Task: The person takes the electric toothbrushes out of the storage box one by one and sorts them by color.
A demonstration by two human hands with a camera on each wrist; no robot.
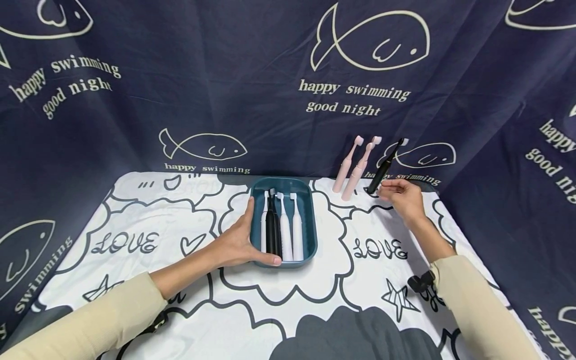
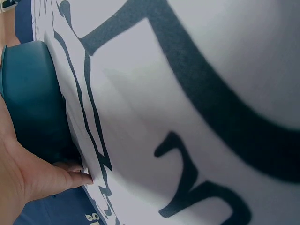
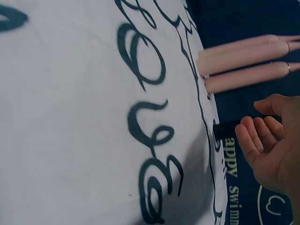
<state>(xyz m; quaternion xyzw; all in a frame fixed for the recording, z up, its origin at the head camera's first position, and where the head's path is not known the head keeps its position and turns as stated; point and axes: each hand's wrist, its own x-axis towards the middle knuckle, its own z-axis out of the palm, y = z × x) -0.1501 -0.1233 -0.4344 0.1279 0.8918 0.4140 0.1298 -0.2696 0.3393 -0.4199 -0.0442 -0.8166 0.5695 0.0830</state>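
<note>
Toward the back right, a black electric toothbrush point(image 1: 384, 170) stands upright on its base. My right hand point(image 1: 403, 201) is at its lower right side, the fingertips next to the handle; in the right wrist view the fingers partly hide it, with thumb and fingers apart. Left of it stand two pink electric toothbrushes point(image 1: 355, 172). At the middle sits a dark teal tray point(image 1: 309, 245) with white toothbrushes point(image 1: 297, 232) and black ones point(image 1: 272, 230) lying side by side. My left hand point(image 1: 237, 239) rests round the tray's near left corner, thumb along the near edge, fingers straight along the left side.
A white cloth with black cloud outlines and lettering point(image 1: 126, 242) covers the table. Dark blue fish-print fabric point(image 1: 270, 90) hangs behind the table and at both sides. The upright toothbrushes stand close to the back fabric.
</note>
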